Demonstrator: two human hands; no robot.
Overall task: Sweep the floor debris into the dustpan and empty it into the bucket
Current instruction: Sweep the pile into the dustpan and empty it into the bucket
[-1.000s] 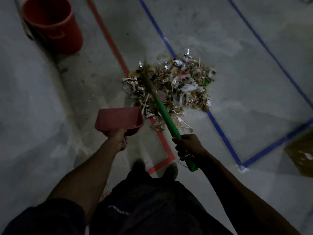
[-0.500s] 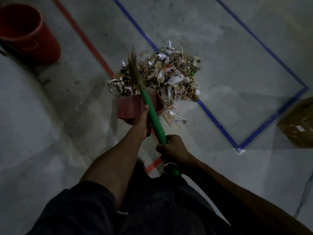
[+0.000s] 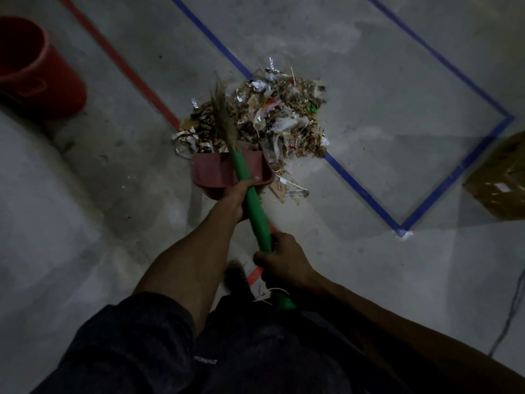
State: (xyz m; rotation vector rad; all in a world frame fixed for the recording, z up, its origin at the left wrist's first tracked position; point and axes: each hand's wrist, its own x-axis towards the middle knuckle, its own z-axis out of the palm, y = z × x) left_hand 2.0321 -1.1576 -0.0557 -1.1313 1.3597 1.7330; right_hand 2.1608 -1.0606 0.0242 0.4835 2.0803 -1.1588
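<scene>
Right now I see my left hand [image 3: 234, 197] closed around the back of the red dustpan [image 3: 218, 172], fingers wrapped on its handle, which the hand mostly hides. The pan sits low at the near edge of the debris pile [image 3: 272, 120], its open mouth facing the heap and touching the closest scraps. My right hand [image 3: 281, 261] is fisted on the green broom handle [image 3: 252, 203], gripping near its lower end; a bit of the handle pokes out below the fist, with a pale string loop hanging there. The handle runs up and to the left from that hand, crossing over the right side of the dustpan — and the straw bristles [image 3: 223, 115] stand over the left part of the pile.

The debris is a mixed heap of paper shreds, wrappers and brownish bits, lying across a blue tape line [image 3: 366, 191] on the grey concrete floor [image 3: 369, 81]. A few loose pieces lie just right of the pan. A red tape line [image 3: 125, 66] runs diagonally toward the pile from the upper left.

The red bucket [image 3: 39, 72] stands upright at the far left — well apart from the pile and the pan. A cardboard box [image 3: 500, 177] sits at the right edge. It is dim, so whether anything lies inside the pan I cannot tell.
</scene>
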